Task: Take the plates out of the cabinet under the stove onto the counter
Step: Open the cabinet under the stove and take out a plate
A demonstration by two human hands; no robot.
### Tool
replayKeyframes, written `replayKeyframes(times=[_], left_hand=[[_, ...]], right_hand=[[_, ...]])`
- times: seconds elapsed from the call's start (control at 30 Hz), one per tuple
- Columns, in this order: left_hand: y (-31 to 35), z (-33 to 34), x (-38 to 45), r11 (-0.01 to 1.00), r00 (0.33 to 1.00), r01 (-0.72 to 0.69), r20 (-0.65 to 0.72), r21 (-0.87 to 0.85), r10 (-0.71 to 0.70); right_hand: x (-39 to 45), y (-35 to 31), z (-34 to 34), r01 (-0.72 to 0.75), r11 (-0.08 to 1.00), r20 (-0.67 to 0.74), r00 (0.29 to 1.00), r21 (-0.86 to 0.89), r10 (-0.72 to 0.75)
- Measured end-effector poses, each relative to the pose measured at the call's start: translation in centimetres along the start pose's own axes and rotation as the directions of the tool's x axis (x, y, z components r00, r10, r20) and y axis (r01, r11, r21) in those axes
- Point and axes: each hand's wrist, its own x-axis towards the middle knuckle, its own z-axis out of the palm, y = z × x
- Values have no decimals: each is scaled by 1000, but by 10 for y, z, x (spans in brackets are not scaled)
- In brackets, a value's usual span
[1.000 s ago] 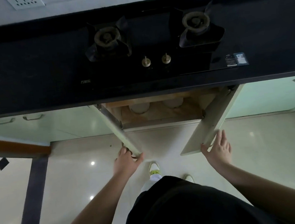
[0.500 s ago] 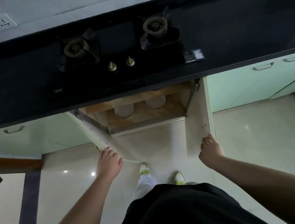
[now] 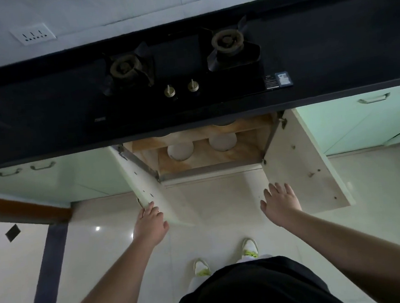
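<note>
Both cabinet doors are swinging wider than a moment ago, left hand (image 3: pixel 149 224) holding its door (image 3: pixel 149 192) edge, right hand (image 3: pixel 279 203) hovering with fingers spread wide, plates (image 3: pixel 180 151) waiting mid-frame under the stove (image 3: pixel 182 73); crouching low is advisable before lifting them to the surface (image 3: pixel 330 50).

A white wall socket (image 3: pixel 32 34) sits above two brass stove knobs (image 3: pixel 181 89); white-and-lime sneakers (image 3: pixel 249 248) stand on the glossy cream floor tiles (image 3: pixel 101 251).
</note>
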Motion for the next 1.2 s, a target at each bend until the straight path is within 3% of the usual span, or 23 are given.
replayKeyframes(times=[0.33,0.63,1.03,1.2], left_hand=[[-83,54,-52,999,997,17,-81,-42,-20],[-161,75,-70,977,989,139,-20,-163,-144],[-174,74,-71,972,986,143,-59,-185,-156],[-153,37,-44,965,979,85,-161,-249,-128]], right_hand=[[8,-138,-56,205,979,-165,966,16,-200],[4,-235,-78,259,965,-228,938,-36,-260],[-2,-261,-95,255,965,-288,921,-61,-262],[6,-255,-108,253,967,-305,919,-34,-251]])
